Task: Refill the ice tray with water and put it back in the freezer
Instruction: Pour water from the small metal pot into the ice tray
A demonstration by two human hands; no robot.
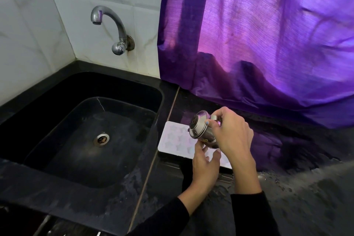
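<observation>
A polished metal tap (109, 25) is seen at upper left against glossy white tiles (28, 25). The sink (63, 90) and worktop (287, 197) appear as glossy black stone. A shiny steel jug (203, 130), pale matt plastic ice tray (173, 140) and sheeny purple cloth curtain (268, 34) are shown.

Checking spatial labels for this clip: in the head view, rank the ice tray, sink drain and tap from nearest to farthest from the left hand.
From the left hand:
1. Ice tray, on the counter directly under its fingers.
2. Sink drain, off to the left in the basin.
3. Tap, high on the tiled wall, farthest.
</observation>
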